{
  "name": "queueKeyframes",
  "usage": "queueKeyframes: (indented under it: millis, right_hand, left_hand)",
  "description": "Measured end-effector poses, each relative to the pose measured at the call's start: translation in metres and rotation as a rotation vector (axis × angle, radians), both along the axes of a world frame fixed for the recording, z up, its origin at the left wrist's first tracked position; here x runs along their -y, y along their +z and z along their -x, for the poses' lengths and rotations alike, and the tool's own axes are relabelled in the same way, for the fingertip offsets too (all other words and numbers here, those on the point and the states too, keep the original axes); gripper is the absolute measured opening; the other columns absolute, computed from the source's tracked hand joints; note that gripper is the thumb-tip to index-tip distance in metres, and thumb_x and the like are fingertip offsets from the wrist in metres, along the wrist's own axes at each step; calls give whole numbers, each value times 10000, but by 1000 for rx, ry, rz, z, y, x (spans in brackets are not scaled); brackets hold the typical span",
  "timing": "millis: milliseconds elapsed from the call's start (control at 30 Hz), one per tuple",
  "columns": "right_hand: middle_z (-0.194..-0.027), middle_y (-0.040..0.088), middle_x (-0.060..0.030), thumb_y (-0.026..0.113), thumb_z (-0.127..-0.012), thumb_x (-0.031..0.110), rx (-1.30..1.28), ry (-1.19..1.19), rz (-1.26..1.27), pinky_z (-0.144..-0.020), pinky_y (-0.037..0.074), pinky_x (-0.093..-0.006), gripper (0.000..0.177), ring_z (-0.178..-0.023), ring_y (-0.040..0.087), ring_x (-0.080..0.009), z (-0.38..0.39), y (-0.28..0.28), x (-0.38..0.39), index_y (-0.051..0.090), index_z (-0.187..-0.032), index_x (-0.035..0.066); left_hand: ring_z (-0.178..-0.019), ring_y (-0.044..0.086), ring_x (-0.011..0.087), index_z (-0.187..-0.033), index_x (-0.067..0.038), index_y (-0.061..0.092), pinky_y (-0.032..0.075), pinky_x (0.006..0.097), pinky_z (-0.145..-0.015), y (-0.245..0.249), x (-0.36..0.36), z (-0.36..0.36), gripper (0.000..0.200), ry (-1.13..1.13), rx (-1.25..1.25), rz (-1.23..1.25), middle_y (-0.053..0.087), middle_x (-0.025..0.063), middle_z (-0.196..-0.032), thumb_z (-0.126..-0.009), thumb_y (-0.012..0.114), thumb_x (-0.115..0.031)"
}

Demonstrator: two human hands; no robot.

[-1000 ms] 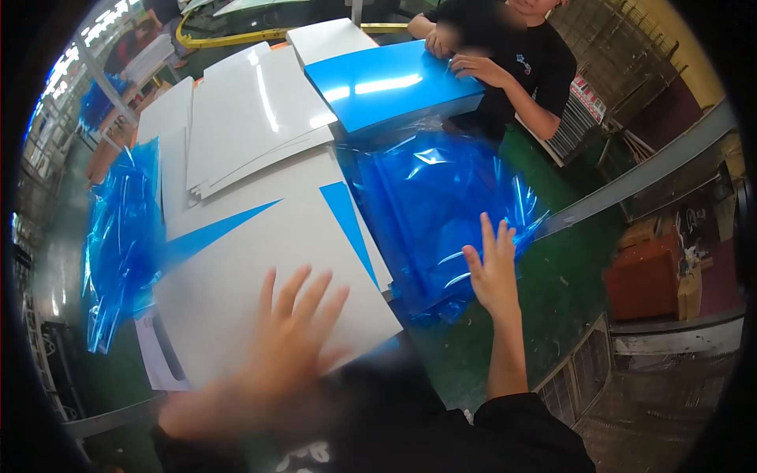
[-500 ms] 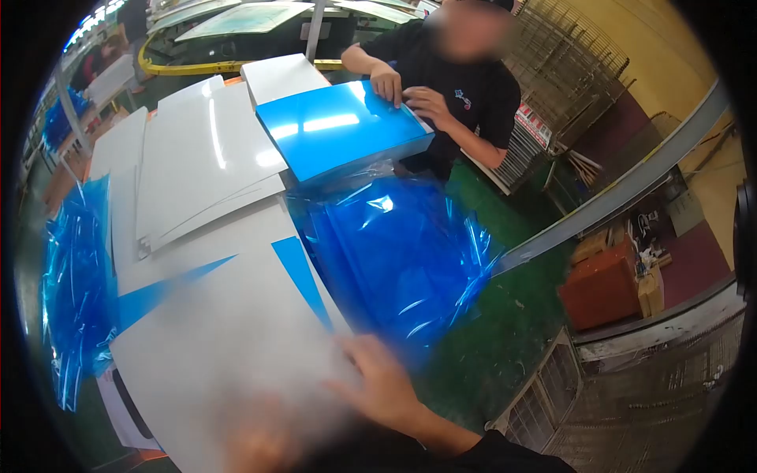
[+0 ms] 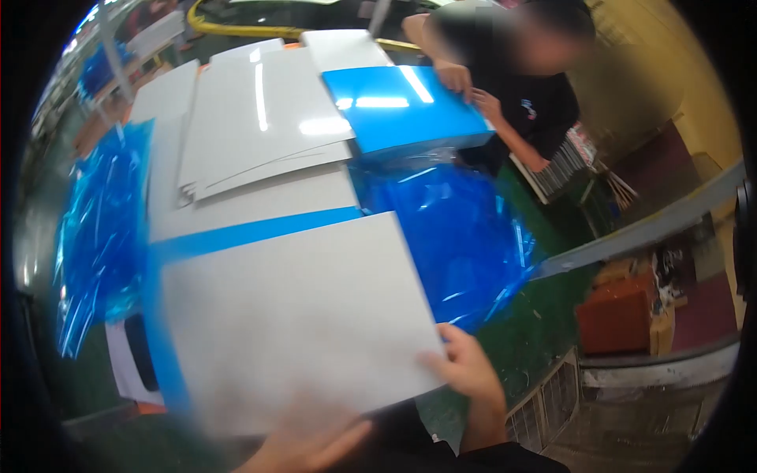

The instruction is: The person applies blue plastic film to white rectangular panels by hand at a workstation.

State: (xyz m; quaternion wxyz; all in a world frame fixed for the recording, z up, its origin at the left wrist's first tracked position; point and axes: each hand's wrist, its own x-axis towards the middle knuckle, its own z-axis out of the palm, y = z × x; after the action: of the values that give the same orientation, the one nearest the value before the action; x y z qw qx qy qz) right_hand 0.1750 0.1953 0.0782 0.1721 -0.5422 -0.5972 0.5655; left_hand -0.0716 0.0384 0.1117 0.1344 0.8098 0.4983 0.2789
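A white sheet [image 3: 292,315] lies at a slant in front of me over a blue-faced sheet [image 3: 256,231], whose blue shows along the far and left sides. My right hand [image 3: 471,370] grips the white sheet at its near right corner, thumb on top. Against the near edge rests my left hand [image 3: 315,437], its fingers stretched over the surface and partly smeared by motion.
Crumpled blue film [image 3: 453,236] lies to the right, more blue film [image 3: 102,236] to the left. Beyond are stacked white sheets [image 3: 264,118] and a blue-topped stack [image 3: 406,110], where a co-worker's hands [image 3: 456,77] touch the corner. A metal rail [image 3: 631,236] runs at right.
The white sheet has turned and shifted relative to the blue one, showing a longer blue border. My right hand has moved right with its corner. The view has swung, shifting the background rightward.
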Motion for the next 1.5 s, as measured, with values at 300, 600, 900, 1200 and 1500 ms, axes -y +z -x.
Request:
queueKeyframes:
  millis: [300, 600, 900, 1200, 1500]
  right_hand:
    - [-829, 655, -47, 680, -841, 175, -497, -147, -56, -339, 296, -143, 341, -448, 490, 1, -20, 62, -52, 493, -1097, 53]
    - [-1204, 534, -133, 492, -949, 109, -673, 75, -126, -889, 510, -421, 401, -1082, 575, -239, 148, 13, -123, 359, -1325, 61]
    - [-1277, 396, -135, 466, -934, 7, -1156, -108, 334, -947, 502, -472, 461, -1129, 516, -280, 352, 9, -128, 244, -1323, 120]
    - [-1284, 362, -165, 446, -948, 19, -1156, -418, 422, -958, 519, -453, 437, -1166, 488, -316, 388, 0, -117, 209, -1312, 67]
    - [-1217, 458, -244, 422, -963, 159, -717, -63, 755, -778, 586, -472, 381, -997, 603, -404, 364, 14, -140, 315, -1260, -55]
  left_hand:
    - [-859, 593, 143, -897, -238, 668, 453, 429, -943, 6, 48, 33, 87, 343, 77, -290, 648, -70, -922, -820, 680, -200]
    - [-803, 603, 232, -861, -102, 664, 462, 448, -849, -18, 37, 62, 179, 702, 63, -252, 654, 49, -885, -714, 638, -4]
    - [-961, 591, 236, -965, -127, 684, 439, 442, -895, -21, 43, 59, 309, 625, 39, -4, 633, 37, -1011, -671, 711, -36]
    - [-1021, 569, 259, -996, -135, 683, 416, 463, -951, -26, 51, 66, 332, 607, 76, 41, 623, 49, -1068, -673, 759, -123]
    - [-1225, 495, 314, -1117, -149, 669, 335, 521, -1035, -23, 51, 75, 504, 626, -30, 145, 579, 93, -1266, -633, 797, -208]
